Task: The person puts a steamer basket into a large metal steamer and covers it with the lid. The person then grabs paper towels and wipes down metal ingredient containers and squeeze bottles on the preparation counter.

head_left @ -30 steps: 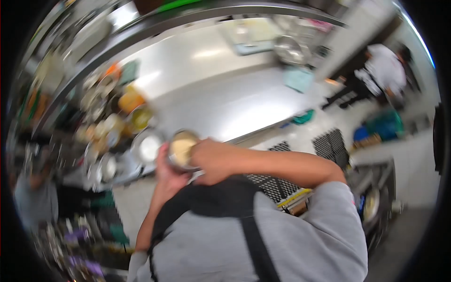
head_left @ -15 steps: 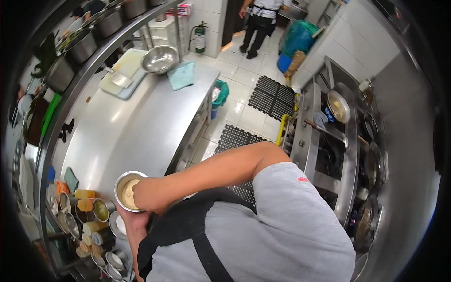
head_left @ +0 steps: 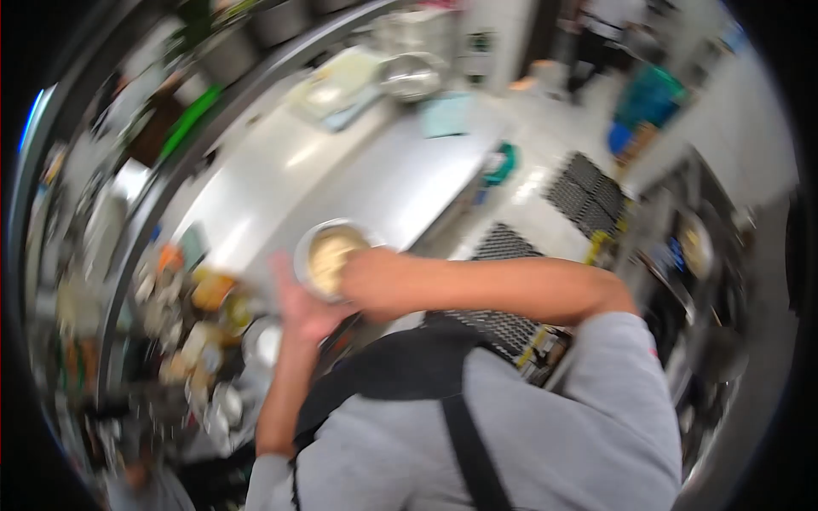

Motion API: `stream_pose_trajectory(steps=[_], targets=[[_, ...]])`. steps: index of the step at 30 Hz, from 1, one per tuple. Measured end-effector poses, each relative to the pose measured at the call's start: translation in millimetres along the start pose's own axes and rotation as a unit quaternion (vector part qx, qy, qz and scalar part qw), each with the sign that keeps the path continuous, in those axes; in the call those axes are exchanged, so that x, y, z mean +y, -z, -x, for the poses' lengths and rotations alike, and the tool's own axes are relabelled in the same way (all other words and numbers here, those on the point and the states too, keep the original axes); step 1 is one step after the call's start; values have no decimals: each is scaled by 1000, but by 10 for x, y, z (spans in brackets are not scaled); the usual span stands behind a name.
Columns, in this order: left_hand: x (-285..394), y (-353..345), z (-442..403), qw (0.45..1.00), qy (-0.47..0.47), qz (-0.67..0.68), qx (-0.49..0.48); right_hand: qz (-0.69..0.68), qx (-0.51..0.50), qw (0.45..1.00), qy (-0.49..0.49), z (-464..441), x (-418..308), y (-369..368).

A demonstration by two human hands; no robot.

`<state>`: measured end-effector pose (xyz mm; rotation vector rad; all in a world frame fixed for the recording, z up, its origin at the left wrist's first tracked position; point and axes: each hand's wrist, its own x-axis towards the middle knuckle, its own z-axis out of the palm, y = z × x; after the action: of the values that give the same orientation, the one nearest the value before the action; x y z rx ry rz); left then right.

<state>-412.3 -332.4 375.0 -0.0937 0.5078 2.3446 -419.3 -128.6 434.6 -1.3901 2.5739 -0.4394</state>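
Note:
A round metal container [head_left: 304, 247] with a pale, creamy mixture [head_left: 331, 255] inside is tilted toward the camera, in front of my body. My left hand [head_left: 308, 313] supports it from the near left side; one digit stretches up along the outside wall, and the other fingers are hidden behind it. My right hand [head_left: 371, 278] reaches over the right rim with its fingers curled down toward the mixture. Whatever those fingers grip is hidden by the hand and smeared by motion.
A steel counter [head_left: 358, 183] carries a metal bowl [head_left: 412, 78], a light-blue cloth [head_left: 446, 115] and a cutting board [head_left: 336, 89]. Squeeze bottles [head_left: 204, 341] and small containers crowd the left. A stove with a pan [head_left: 697, 247] stands right. A person [head_left: 596, 43] is at the back.
The view has swung, so the counter, container and both hands appear further right and the hands higher. The left hand shows more at the container's left side. The picture is blurrier.

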Motion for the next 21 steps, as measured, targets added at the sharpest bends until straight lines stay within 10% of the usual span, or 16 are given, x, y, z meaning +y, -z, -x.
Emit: stream_pose_trajectory(steps=[2, 7, 12, 16, 21], targets=[[-168, 23, -108, 979, -64, 18, 193, 15, -19, 1000, -5, -100, -35, -212], [-378, 89, 66, 971, -174, 7, 164, -130, 75, 978, -142, -294, -531, -270], [-364, 199, 254, 957, -243, -83, 136, -65, 30, 997, -40, -406, -561, -63], [-98, 235, 709, 995, -96, 24, -25, 20, -15, 994, 108, -376, -418, -31], [-127, 160, 536, 967, -201, 57, 148, 65, 22, 986, 154, -483, -538, -147]])
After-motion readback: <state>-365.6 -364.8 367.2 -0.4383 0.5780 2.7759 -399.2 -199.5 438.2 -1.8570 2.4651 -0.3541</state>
